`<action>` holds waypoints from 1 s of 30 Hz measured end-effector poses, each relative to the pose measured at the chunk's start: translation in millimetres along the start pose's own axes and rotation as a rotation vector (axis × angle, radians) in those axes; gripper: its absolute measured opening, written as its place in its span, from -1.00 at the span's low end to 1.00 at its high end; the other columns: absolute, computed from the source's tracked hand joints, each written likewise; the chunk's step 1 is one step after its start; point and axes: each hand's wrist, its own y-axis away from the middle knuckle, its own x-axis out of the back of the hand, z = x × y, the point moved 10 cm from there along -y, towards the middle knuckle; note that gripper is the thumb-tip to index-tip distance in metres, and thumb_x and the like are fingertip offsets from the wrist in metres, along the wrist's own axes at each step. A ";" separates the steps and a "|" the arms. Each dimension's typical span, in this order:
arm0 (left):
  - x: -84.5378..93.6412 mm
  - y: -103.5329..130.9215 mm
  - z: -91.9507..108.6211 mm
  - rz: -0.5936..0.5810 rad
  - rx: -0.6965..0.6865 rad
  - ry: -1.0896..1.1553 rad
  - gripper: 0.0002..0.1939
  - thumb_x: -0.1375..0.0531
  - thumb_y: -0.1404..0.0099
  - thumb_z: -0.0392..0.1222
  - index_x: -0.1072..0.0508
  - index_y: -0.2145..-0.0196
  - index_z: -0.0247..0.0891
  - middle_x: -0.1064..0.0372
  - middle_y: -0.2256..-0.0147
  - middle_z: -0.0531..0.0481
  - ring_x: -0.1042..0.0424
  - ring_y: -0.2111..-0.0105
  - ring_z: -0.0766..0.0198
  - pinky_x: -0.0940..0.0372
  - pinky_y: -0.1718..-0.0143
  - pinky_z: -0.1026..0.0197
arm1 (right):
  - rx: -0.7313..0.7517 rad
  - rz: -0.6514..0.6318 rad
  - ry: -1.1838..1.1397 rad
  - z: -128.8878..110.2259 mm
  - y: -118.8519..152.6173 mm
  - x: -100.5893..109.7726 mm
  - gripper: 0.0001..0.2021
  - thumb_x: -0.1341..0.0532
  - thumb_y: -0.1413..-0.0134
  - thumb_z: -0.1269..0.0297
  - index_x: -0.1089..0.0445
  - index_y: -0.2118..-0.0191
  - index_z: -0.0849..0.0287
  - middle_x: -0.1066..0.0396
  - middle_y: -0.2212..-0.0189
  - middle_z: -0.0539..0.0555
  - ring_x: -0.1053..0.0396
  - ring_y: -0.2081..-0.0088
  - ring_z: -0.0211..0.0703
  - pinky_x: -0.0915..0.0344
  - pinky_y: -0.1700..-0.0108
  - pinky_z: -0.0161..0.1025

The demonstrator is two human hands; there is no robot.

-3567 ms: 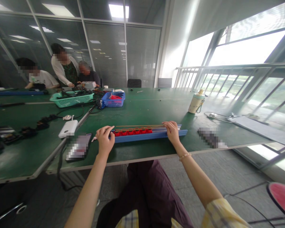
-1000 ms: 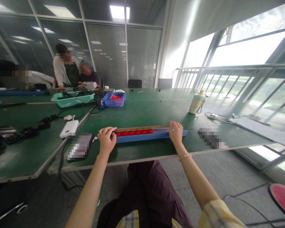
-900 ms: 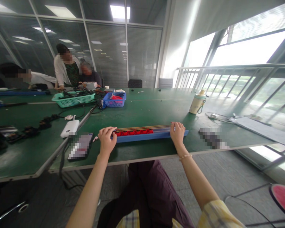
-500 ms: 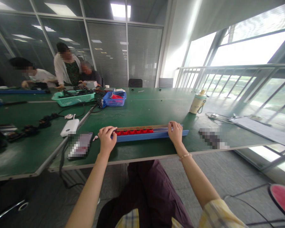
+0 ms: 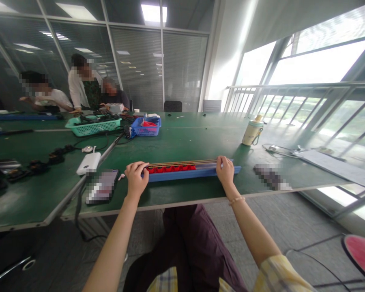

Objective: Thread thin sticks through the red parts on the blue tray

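Note:
A long blue trough (image 5: 182,175) lies near the table's front edge, with a row of red pieces (image 5: 173,168) in its left and middle part. Several thin brown strips (image 5: 182,163) run lengthwise along the trough's far side, from one hand to the other. My left hand (image 5: 136,176) has its fingers curled over the strips' left end, thumb toward the trough. Over at the right end, my right hand (image 5: 225,171) grips the strips between thumb and fingers. Both sets of fingertips partly hide what they touch.
Left of the trough lie a phone (image 5: 103,186), a white earbud (image 5: 121,177) and a white power bank (image 5: 89,163). Green (image 5: 94,128) and blue (image 5: 146,130) baskets stand farther back. At right are a bottle (image 5: 252,132) and a blurred dark object (image 5: 269,176). Several people sit or stand far left.
Both hands stay in place on the strips, with only a very slight shift of the whole view. At far left, a seated person has raised a hand.

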 end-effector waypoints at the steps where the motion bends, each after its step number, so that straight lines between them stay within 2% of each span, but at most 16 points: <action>1: 0.1 -0.1 0.0 0.000 0.003 -0.002 -0.71 -0.08 -0.30 -0.24 -0.58 0.16 -0.12 -0.47 0.12 -0.09 -0.28 0.02 0.01 -0.18 -0.03 -0.06 | -0.012 0.011 0.016 0.9 0.4 1.3 -0.68 0.05 -0.35 0.19 -0.40 0.25 0.15 -0.48 0.37 0.15 -0.36 0.29 -0.04 -0.19 0.15 -0.17; 8: -0.6 0.2 -0.9 0.005 -0.002 -0.007 -0.71 -0.07 -0.31 -0.23 -0.58 0.16 -0.12 -0.47 0.12 -0.08 -0.29 0.02 0.02 -0.18 -0.02 -0.04 | -0.154 0.063 0.187 10.9 3.2 7.7 -0.69 0.02 -0.32 0.22 -0.42 0.32 0.17 -0.43 0.53 0.11 -0.31 0.44 -0.09 -0.13 0.25 -0.20; 16: 0.8 0.2 0.6 0.014 -0.008 -0.013 -0.71 -0.07 -0.31 -0.24 -0.58 0.16 -0.13 -0.48 0.13 -0.08 -0.29 0.03 0.02 -0.18 -0.02 -0.04 | -0.067 0.037 0.154 0.9 2.8 3.5 -0.68 0.03 -0.32 0.21 -0.40 0.36 0.15 -0.37 0.59 0.07 -0.25 0.49 -0.11 -0.15 0.21 -0.18; 21: 1.9 0.0 2.0 0.011 0.003 -0.009 -0.71 -0.07 -0.31 -0.24 -0.58 0.17 -0.14 -0.48 0.13 -0.08 -0.29 0.04 0.02 -0.19 -0.02 -0.04 | -0.029 0.031 0.150 -2.4 3.0 1.7 -0.69 0.02 -0.32 0.21 -0.40 0.34 0.15 -0.42 0.54 0.09 -0.29 0.45 -0.08 -0.13 0.23 -0.19; 30: 3.6 -0.6 1.6 0.026 -0.002 -0.011 -0.69 -0.07 -0.30 -0.25 -0.58 0.13 -0.13 -0.47 0.12 -0.09 -0.29 0.02 0.01 -0.19 -0.02 -0.05 | -0.104 0.050 0.131 4.8 2.5 6.7 -0.68 0.06 -0.34 0.22 -0.40 0.25 0.17 -0.48 0.46 0.14 -0.37 0.39 -0.04 -0.15 0.17 -0.16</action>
